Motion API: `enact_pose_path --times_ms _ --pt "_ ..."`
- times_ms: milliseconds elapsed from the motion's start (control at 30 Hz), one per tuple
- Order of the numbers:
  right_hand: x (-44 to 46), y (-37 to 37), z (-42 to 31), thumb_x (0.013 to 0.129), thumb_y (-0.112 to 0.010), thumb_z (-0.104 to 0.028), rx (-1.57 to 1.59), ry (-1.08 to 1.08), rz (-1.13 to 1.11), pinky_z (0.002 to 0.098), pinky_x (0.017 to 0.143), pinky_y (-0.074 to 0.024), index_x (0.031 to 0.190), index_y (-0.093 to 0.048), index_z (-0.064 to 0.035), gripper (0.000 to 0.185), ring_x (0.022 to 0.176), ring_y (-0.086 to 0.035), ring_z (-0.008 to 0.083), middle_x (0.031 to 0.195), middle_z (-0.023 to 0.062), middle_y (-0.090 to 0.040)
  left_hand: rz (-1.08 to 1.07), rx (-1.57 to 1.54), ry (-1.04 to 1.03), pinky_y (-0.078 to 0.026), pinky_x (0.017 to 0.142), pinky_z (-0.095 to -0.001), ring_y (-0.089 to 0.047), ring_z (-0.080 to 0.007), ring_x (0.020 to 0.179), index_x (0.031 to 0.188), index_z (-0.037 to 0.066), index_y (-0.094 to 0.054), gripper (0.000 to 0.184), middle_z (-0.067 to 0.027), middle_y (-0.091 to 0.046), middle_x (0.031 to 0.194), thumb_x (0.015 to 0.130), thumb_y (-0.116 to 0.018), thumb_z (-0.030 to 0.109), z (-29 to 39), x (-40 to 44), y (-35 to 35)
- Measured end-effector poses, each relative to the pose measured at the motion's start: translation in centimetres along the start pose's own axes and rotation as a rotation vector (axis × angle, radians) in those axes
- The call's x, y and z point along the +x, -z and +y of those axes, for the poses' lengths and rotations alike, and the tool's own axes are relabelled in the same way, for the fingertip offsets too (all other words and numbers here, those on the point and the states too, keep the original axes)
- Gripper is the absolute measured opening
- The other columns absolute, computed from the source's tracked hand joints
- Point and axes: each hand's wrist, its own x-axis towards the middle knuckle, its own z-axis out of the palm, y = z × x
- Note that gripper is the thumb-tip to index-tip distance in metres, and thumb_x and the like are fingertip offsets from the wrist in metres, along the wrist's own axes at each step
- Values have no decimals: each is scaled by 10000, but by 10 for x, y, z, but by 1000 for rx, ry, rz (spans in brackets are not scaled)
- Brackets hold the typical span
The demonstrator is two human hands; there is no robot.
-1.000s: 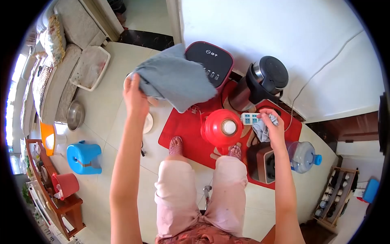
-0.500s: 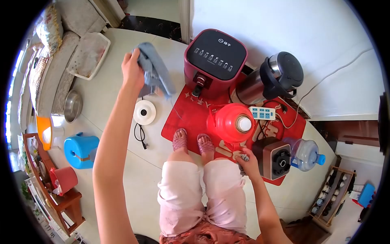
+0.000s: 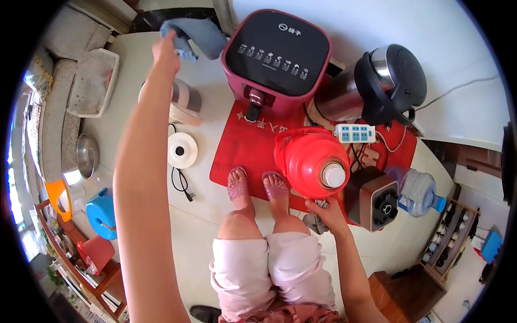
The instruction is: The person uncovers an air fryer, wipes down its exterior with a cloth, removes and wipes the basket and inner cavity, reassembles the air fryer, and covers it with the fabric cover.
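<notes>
Cloth [image 3: 203, 36] is at upper left of frame, its edge clamped in the fingers of the left hand [image 3: 166, 54]. Right hand [image 3: 329, 213], right of centre, has fingers closed on a grey rag [image 3: 314, 222], near the red flask [image 3: 308, 164]. Air fryer [image 3: 277, 54] stands upper centre.

White wall [image 3: 458, 86]: upper right, beyond the far edge of the red mat [image 3: 231, 145]. Floor [image 3: 199, 215]: pale, glossy tile. Sofa [image 3: 67, 91]: upper left. Wooden rack [image 3: 447, 242]: lower right, beyond the mat's right edge. Bright daylight: far left.
</notes>
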Motion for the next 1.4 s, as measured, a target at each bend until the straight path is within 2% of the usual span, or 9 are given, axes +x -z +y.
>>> enact_pose_path --times_ms 33,233,267,633,767,867,1000,1233,1400 --pt "0 1 -2 773 -754 -229 30 -37 -20 262 693 -481 1010 -652 7 349 776 -601 109 881 46 -664 -50 112 99 -397 888 -411 -483 -269 1104 1278 -10 -460 620 -160 -538 1193 777 -708 258 -19 -14 2" --pt "6 5 2 753 -713 -172 98 99 182 269 665 -479 961 -658 25 291 728 -610 124 800 78 -664 -423 175 161 -328 999 -359 -372 -214 1280 1413 20 -302 707 -131 -366 1423 847 -647 270 -115 -130 17" --pt "3 12 1 749 -703 -166 96 111 235 272 659 -479 961 -656 27 291 716 -610 128 782 82 -663 -422 195 153 -327 1029 -424 -380 -235 1290 1418 13 -294 679 -112 -411 1379 873 -621 253 -119 -152 19" --pt "-23 100 102 769 -658 -130 296 110 432 257 652 -442 929 -645 7 211 702 -569 110 784 40 -638 -603 375 117 -382 992 -336 -474 -220 1209 1363 -23 -380 573 -143 -473 1348 851 -596 114 -157 -191 48" --pt "-30 97 91 773 -688 -228 -85 262 458 326 696 -474 999 -620 21 343 767 -614 178 835 92 -656 -631 390 38 -411 973 -336 -541 -253 1143 1308 -57 -418 587 -168 -568 1230 792 -648 103 -175 -183 27" --pt "-55 92 77 741 -718 -289 -405 159 533 369 749 -498 1042 -620 15 439 848 -659 275 902 167 -677 -578 497 -166 -431 953 -345 -558 -278 1136 1267 -43 -472 605 -195 -591 1189 738 -698 146 -203 -169 18" --pt "-90 81 46 721 -733 -343 -941 -249 198 417 813 -509 1115 -622 -30 515 953 -635 349 995 211 -660 -413 602 -174 -462 904 -372 -588 -321 1078 1209 -18 -528 618 -210 -620 1115 684 -741 232 -229 -169 13" --pt "-50 15 -75 730 -758 -110 -634 434 187 317 703 -471 918 -555 -32 287 738 -577 219 825 84 -597 -520 696 -31 -487 820 -395 -621 -336 957 1148 24 -576 603 -216 -635 1016 680 -751 362 -222 -166 16" --pt "43 -7 -176 759 -775 -187 -274 544 137 287 792 -468 1051 -538 -51 400 905 -568 143 983 38 -580 -655 752 -64 -481 827 -354 -617 -298 945 1129 4 -573 540 -181 -637 1012 728 -724 332 -206 -165 25"
